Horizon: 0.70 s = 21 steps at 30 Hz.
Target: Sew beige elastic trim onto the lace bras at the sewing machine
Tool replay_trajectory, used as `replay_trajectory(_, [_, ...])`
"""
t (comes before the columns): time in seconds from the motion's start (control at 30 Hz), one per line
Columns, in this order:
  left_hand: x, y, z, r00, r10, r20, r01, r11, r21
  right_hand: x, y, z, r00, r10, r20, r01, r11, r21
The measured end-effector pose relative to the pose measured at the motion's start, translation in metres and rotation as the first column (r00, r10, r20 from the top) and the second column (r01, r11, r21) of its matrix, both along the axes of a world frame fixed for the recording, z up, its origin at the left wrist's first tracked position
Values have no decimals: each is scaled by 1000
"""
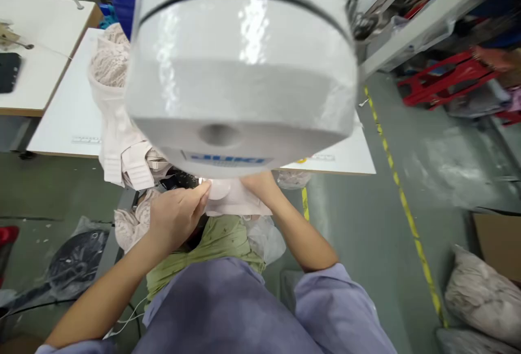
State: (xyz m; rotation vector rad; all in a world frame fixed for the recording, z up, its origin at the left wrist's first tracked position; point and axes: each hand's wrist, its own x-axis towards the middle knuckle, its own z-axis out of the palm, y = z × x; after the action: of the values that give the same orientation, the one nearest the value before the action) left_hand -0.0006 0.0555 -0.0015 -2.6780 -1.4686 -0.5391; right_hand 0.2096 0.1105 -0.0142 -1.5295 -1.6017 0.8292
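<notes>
A white sewing machine head (pixel 244 88) marked JUKI fills the upper middle and hides the needle area. Below its front edge lies a pale pink garment piece (pixel 240 202), smooth, with a rounded lighter patch. My left hand (pixel 177 215) is closed, thumb and forefinger pinching the left edge of this piece. On its right side rests my right hand (pixel 260 184), its fingers hidden under the machine head. Pale pink lace bras (pixel 112 88) hang in a heap over the table edge, left of the machine. Another lace bra (pixel 136 221) lies lower, beside my left wrist.
The white sewing table (pixel 69 109) extends on both sides of the machine. A second table (pixel 44 28) with a dark phone (pixel 10 73) stands at left. A red stool (pixel 451 77) and stuffed bags (pixel 480 294) are on the right, beyond yellow floor tape (pixel 401 194). Green cloth (pixel 220 242) covers my lap.
</notes>
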Motion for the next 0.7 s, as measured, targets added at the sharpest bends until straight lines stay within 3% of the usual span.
replay_trajectory(0.1, [-3,0,0,1000,-3,12,2,999,51,-1,0,1,1000,22,4,-22,1000,6])
replay_trajectory(0.7, [7,1,3,995,-97,10,96,994,47,10,-4,-2,999,23,22,-24,997,67])
